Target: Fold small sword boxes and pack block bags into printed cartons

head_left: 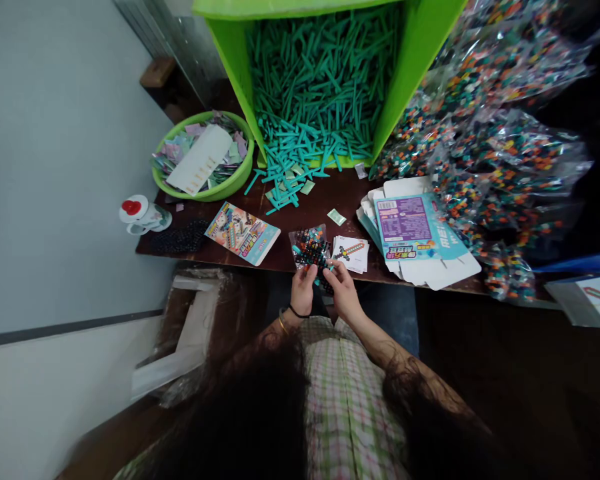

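Close to the table's front edge, my left hand (304, 291) and my right hand (345, 293) are closed, thumbs and fingertips pinching a black lattice piece (314, 253) between them. Small teal bits show by the fingers. Behind the piece lies a clear bag (300, 238) of coloured bits, partly covered by it. A stack of white cards (351, 253) printed with a pixel sword is just right of it. To the left lies a closed printed box (243, 233).
A green bin (415, 87) spills teal sticks (300, 150) onto the dark table (305, 210). At left are a green basin (230, 190) of packets, a mug (145, 215) and black lattices (180, 237). Flattened boxes (415, 227) and bags of coloured pieces (510, 160) lie right.
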Motion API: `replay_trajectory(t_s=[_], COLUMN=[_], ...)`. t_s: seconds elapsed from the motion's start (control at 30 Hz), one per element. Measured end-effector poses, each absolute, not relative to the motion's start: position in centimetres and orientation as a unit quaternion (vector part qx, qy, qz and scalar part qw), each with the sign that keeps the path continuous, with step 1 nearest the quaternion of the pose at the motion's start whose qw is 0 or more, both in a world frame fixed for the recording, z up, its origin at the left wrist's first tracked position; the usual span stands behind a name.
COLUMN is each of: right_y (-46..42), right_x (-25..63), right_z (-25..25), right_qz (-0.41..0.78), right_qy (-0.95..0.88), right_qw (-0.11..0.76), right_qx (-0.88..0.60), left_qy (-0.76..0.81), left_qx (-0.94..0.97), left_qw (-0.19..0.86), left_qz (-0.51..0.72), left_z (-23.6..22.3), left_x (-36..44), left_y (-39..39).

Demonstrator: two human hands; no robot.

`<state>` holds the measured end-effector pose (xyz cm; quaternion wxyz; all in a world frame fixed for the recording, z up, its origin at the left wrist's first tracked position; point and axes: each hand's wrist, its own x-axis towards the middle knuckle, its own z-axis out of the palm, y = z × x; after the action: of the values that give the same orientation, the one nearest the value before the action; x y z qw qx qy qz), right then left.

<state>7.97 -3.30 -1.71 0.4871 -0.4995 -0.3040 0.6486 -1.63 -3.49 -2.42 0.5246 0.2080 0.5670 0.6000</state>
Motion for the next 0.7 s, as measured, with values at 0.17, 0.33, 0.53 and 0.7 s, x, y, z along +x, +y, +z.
replay_trajectory(t_s=[0.17, 0.33, 0.53, 0.7], right_y=[-2.4, -0.9, 0.5, 1.6], right_x=[8.9, 11.9, 11.0, 6.8], right_z=[-2.3, -3.7, -3.0, -0.9], right_qz=[0.646, 0.626, 0.688, 0.760], right_qy=[-0.284, -0.253, -0.274, -0.301], right_qw=[0.486, 0.497, 0.454, 0.413], right_qx=[-0.516, -0.545, -0.495, -0.401], left_qy=[0.538, 0.699, 0.762, 0.688], left_qx=[0.317, 0.550, 0.601, 0.593], left_qw=[0.550, 0.220, 0.073, 0.017], left_qz=[0.554, 0.401, 0.230, 0.419], left_z=[-2.1, -0.5, 0.9, 2.9], left_x=[-2.7, -9.7, -18.8, -18.4], left_y=[-3.9, -2.9, 0.7, 1.1])
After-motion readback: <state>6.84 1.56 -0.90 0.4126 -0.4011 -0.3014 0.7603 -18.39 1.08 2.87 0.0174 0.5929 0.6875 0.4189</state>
